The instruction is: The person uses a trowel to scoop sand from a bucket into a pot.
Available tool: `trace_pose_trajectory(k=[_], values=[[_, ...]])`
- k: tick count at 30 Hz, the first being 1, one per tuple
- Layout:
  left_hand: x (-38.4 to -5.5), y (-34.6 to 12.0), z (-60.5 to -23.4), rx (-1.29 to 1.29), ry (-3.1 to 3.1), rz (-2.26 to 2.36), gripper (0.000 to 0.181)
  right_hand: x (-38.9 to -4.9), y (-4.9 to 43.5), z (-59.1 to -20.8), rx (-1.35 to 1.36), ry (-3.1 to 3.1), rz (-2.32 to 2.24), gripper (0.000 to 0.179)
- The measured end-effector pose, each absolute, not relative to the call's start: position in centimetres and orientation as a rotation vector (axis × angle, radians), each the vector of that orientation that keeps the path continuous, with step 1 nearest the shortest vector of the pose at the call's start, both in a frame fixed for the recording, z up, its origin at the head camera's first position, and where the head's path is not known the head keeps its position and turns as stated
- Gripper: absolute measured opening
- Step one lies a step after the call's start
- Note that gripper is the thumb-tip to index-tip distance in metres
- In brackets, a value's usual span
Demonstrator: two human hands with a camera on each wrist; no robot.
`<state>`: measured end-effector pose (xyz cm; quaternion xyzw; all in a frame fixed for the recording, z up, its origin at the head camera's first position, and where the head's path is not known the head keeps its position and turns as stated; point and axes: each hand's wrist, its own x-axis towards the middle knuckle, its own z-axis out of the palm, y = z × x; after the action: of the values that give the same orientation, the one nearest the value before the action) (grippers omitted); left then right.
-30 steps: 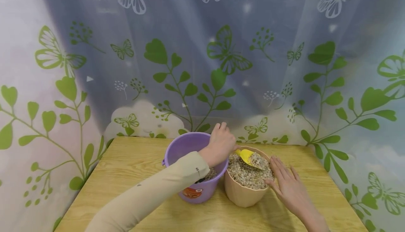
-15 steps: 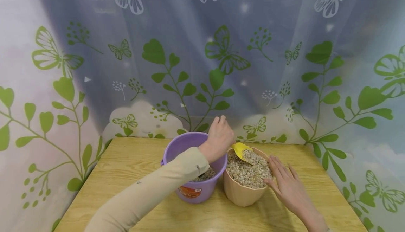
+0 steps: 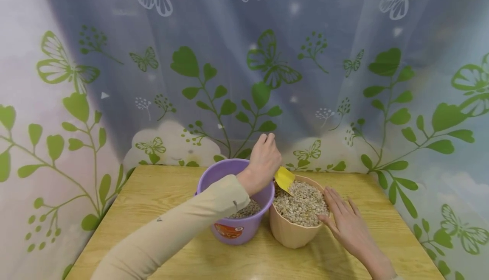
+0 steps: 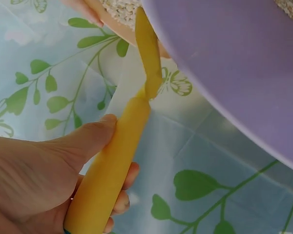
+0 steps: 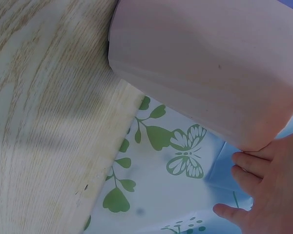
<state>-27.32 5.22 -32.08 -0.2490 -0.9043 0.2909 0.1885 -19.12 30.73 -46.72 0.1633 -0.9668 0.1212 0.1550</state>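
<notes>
My left hand point(image 3: 264, 158) grips the yellow handle of a small shovel point(image 4: 110, 170), the thumb laid along it. The shovel's yellow blade point(image 3: 284, 179) is tipped steeply over the left side of a peach pot point(image 3: 294, 235). Pale gravel point(image 3: 302, 203) fills that pot nearly to its rim. Against the pot's right side rests my right hand point(image 3: 345, 222), its fingers straight. Left of the pot stands a purple bucket point(image 3: 238, 233) with some gravel point(image 3: 248, 210) low inside; my left forearm crosses over it and hides part of its inside.
Both containers stand side by side on a wooden table point(image 3: 160, 195). Patterned cloth point(image 3: 214, 114) with leaves and butterflies hangs behind the table and along both sides.
The shovel has drawn back leftward and tilted up, and the gravel on its blade has slid off into the pot. My left hand has risen slightly; my right hand stays at the pot.
</notes>
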Motion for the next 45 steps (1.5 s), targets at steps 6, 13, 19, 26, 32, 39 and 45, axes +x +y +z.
trace_pose_trajectory(k=[6,13,19,26,32,39,45], values=[[-26.7,4.8,-31.4,-0.707,-2.518,0.869,0.024,-19.1,30.6,-46.7,0.474,-2.764,0.35,0.073],[-25.9,3.9,-30.8,-0.686,-2.488,0.906,0.023,-19.3,30.3,-46.7,0.472,-2.781,0.353,0.073],[-26.1,1.7,-31.3,-0.594,-2.465,0.654,0.043,-19.5,30.1,-46.8,0.477,-2.777,0.335,0.073],[-26.2,-1.6,-33.0,-0.51,-2.443,0.361,0.056,-19.5,30.1,-46.6,0.49,-2.787,0.281,0.073],[-26.0,-4.3,-33.9,-0.477,-2.446,0.192,0.054,-19.6,30.1,-46.1,0.524,-2.758,0.241,0.077],[-25.4,-6.9,-34.3,-0.375,-2.629,0.173,0.057,-20.2,27.6,-45.2,0.624,-2.694,0.186,0.08],[-25.5,-8.8,-35.5,-0.331,-2.558,0.311,0.055,-21.5,23.5,-44.4,0.781,-2.524,0.189,0.079]])
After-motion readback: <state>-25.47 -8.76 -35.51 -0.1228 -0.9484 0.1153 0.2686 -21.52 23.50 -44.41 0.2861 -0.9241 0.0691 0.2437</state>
